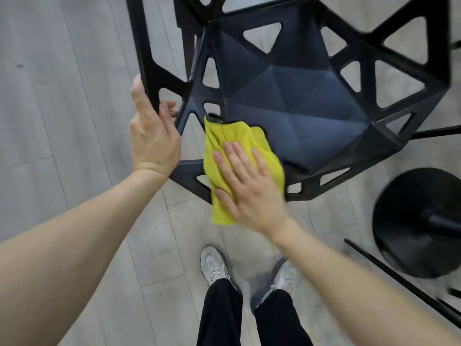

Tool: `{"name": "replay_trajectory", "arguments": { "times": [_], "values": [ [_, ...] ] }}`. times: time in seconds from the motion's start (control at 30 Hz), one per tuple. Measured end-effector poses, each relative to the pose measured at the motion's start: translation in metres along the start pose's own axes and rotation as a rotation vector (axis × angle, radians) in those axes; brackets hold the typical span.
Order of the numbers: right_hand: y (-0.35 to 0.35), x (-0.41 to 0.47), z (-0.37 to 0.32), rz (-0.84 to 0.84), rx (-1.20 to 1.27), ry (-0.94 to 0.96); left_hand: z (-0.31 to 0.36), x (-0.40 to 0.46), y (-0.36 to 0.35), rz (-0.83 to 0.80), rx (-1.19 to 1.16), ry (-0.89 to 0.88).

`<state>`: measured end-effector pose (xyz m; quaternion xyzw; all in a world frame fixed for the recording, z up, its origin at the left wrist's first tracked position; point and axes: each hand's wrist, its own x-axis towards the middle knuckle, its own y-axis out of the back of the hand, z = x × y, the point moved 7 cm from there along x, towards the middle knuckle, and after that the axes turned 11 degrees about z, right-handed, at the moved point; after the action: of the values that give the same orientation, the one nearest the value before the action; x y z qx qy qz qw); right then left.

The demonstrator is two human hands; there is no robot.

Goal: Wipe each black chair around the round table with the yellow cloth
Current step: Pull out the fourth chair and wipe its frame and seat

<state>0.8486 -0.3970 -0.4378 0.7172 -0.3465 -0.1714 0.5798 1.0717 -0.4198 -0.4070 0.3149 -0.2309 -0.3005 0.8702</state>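
Below the head camera, a black chair (294, 101) stands on pale grey floorboards (62, 101), seen from above. Its seat is a faceted shell of flat triangular panels, matt and faintly ribbed, ringed by a frame of angular struts with triangular cut-outs. The left hand (153, 136) grips a strut at the chair's near-left corner, thumb on the outer side and fingers curled round the inner edge, steadying the frame. The right hand (247, 186) lies flat, fingers extended and slightly spread, pressing a yellow cloth (232, 136) onto the near edge of the seat and the strut below it; part of the cloth hangs past the rim toward the floor.

Handling, as a judgement: the cloth looks soft, light and limp, with a fine-looped weave that should conform to the facets and creases; a flat palm spreads pressure, while folding it over a fingertip would suit the cut-outs. The chair appears rigid moulded plastic or metal, probably light enough to shift under wiping pressure, so a strut near the wiped zone is the sensible hold. Sharp inner corners may snag loose cloth.

At right, a round black pedestal base (419, 221) rests on the floor, near the chair. The person's grey shoes (214, 267) show below.
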Motion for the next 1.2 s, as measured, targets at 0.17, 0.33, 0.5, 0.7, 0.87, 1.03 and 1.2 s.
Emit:
{"name": "replay_trajectory", "arguments": {
  "times": [0.17, 0.33, 0.5, 0.7, 0.87, 1.03, 1.2],
  "values": [
    [0.068, -0.053, 0.187, 0.137, -0.252, -0.384, 0.001, -0.002, 0.0, 0.027, 0.04, -0.006],
    [0.007, -0.015, 0.034, 0.176, -0.098, -0.294, 0.016, -0.002, 0.008, 0.091, 0.262, -0.163],
    [0.001, -0.015, 0.009, 0.056, 0.025, 0.126, 0.026, -0.04, 0.017, -0.007, 0.591, -0.313],
    [0.081, -0.064, 0.234, 0.286, -0.184, -0.287, 0.067, -0.136, -0.034, -0.334, 0.411, -0.61],
    [0.033, -0.055, 0.118, 0.375, -0.04, -0.352, 0.071, -0.119, -0.086, -0.364, 0.304, -0.488],
    [0.038, -0.07, 0.149, 0.325, -0.021, 0.098, 0.07, -0.117, -0.097, -0.269, 0.465, -0.582],
    [0.068, -0.089, 0.254, 0.577, -0.097, -0.458, 0.078, -0.118, -0.098, -0.273, 0.487, -0.578]
  ]
}}
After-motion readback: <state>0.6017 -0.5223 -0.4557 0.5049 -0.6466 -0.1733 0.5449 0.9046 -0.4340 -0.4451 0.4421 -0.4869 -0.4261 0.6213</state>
